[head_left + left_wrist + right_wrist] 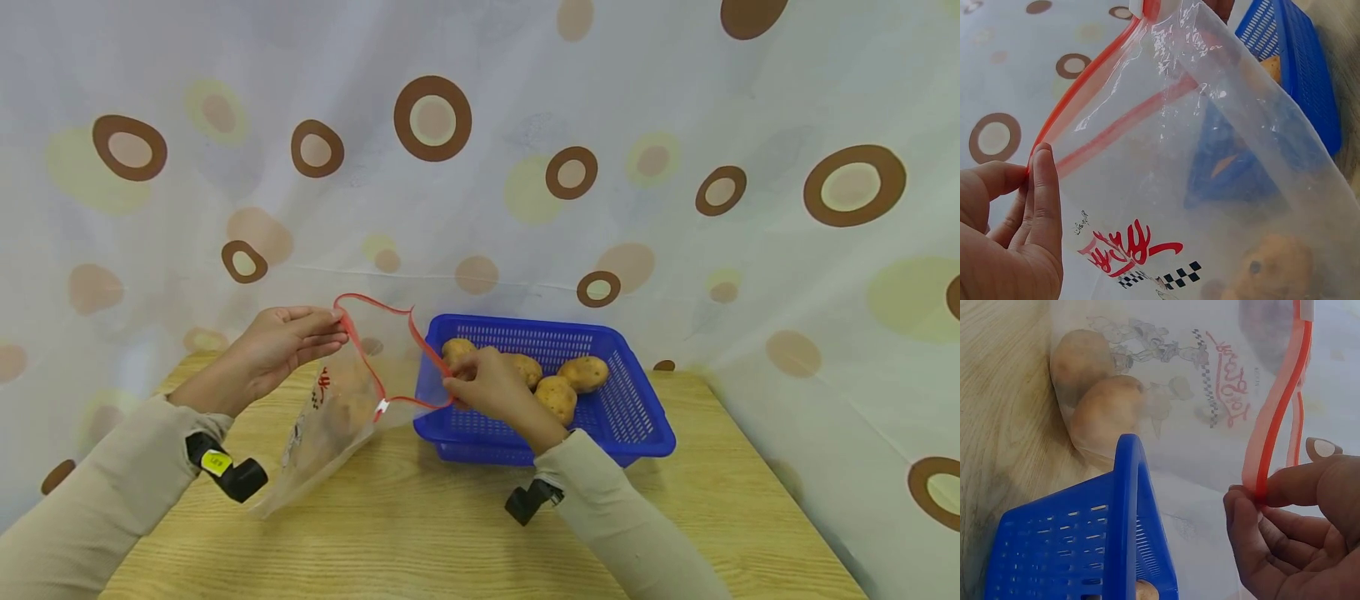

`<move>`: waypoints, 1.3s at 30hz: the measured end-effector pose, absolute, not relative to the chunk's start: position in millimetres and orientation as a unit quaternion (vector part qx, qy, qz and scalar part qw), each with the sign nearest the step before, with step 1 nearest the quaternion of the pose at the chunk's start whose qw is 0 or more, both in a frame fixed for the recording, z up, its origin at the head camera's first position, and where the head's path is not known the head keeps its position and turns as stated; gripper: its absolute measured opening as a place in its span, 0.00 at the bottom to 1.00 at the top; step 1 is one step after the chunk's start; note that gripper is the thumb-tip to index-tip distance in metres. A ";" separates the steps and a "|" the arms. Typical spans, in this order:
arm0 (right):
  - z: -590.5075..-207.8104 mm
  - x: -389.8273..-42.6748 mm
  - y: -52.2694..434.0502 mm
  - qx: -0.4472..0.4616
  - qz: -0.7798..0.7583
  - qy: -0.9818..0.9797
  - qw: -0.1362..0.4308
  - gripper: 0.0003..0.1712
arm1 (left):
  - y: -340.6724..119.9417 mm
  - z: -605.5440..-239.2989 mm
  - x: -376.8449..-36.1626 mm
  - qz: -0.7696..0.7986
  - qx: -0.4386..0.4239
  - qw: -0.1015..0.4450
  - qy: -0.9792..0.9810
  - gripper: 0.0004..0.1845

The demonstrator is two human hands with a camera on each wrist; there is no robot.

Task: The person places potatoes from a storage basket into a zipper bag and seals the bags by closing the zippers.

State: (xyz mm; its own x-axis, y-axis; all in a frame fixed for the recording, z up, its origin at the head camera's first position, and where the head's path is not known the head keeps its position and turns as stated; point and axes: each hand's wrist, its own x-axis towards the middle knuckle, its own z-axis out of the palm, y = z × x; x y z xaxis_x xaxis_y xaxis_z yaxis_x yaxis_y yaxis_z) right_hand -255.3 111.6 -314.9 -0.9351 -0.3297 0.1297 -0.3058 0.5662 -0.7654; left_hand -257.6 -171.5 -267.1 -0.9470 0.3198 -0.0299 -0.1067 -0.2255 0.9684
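bag (pixel 330 417) between hands, mouth held apart, potatoes (pixel 1100 400) inside | left hand (pixel 281 346) pinches left rim | right hand (pixel 491 387) pinches right rim over basket (pixel 637 417)

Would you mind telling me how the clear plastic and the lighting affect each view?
Head view: even, soft light, sharp, with the wall lines bowed by a wide lens. Left wrist view: white glare streaks on the zip bag, and the blue basket and a potato show hazily through it. Right wrist view: the potatoes look milky behind the film, and the basket rim is slightly soft.
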 end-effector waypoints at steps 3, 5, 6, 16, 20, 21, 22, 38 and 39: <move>-313.6 -257.6 109.2 -0.163 -0.457 0.874 0.019 0.08 | -173.9 -265.8 -258.0 0.778 0.089 0.133 0.607 0.07; -310.6 -259.1 107.0 -0.147 -0.488 0.860 0.022 0.07 | -176.6 -263.1 -258.3 0.779 0.089 0.128 0.607 0.08; -308.6 -259.6 106.0 -0.139 -0.505 0.851 0.023 0.07 | -178.3 -261.2 -258.4 0.779 0.090 0.126 0.607 0.09; -295.8 -259.7 106.1 -0.111 -0.546 0.830 0.027 0.08 | -184.1 -254.4 -258.0 0.783 0.093 0.123 0.603 0.09; -297.1 -259.3 110.8 -0.129 -0.541 0.830 0.044 0.09 | -182.6 -257.5 -256.8 0.778 0.090 0.128 0.608 0.09; -298.0 -259.5 112.7 -0.139 -0.540 0.829 0.046 0.10 | -182.5 -258.0 -256.3 0.778 0.089 0.128 0.609 0.09; -297.9 -259.0 115.2 -0.147 -0.535 0.831 0.048 0.12 | -182.5 -258.6 -255.9 0.777 0.089 0.129 0.610 0.09; -322.2 -284.7 203.8 -0.111 -0.361 0.925 -0.041 0.24 | -180.4 -262.1 -254.1 0.774 0.093 0.136 0.612 0.09; -326.0 -286.2 208.1 -0.104 -0.357 0.927 -0.039 0.24 | -179.9 -262.1 -254.0 0.773 0.092 0.136 0.613 0.09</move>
